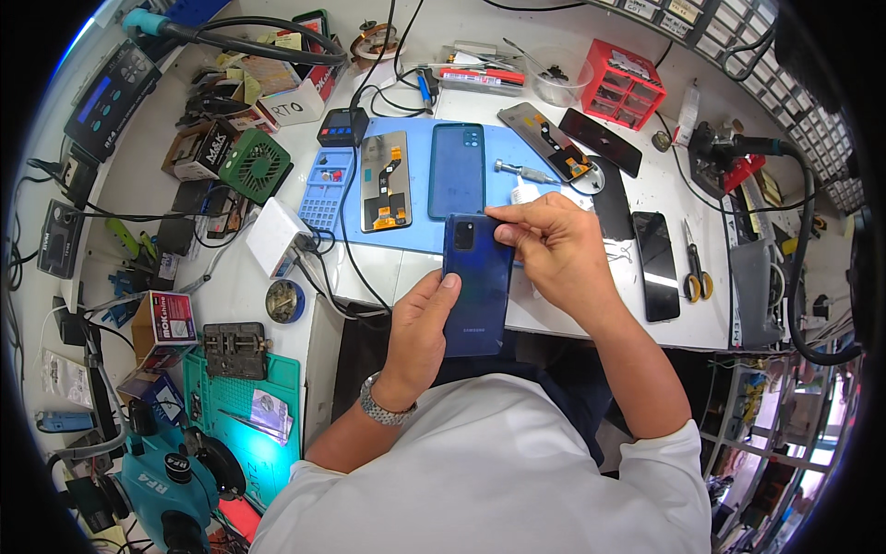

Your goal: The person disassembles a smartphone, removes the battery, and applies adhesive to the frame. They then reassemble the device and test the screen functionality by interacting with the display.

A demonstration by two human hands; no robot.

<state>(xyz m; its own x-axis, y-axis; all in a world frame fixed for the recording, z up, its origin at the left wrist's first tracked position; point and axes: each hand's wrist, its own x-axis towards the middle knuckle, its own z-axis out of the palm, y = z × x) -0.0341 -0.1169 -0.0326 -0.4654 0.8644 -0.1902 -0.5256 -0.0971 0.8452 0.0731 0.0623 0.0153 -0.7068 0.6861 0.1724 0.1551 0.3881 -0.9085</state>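
Note:
Above the table's front edge I hold a dark blue smartphone [480,286] upright, its glossy back and camera block facing me. My left hand [420,328] grips its left side, thumb laid along the edge. The thumb and index finger of my right hand [554,240] are pinched at its top right corner; whether something small is between them I cannot make out. Just beyond lies a teal phone case [458,171] on a blue mat [420,238]. A detached phone screen [374,180] with orange flex cables lies left of the case.
Right of the case lie a screwdriver [526,172], another screen assembly [535,129] and a black phone [600,141]. Farther right are another phone [657,268] and scissors [694,263]. A red drawer box [623,85] stands behind. A teal microscope [166,480] is at lower left; cables cross the left side.

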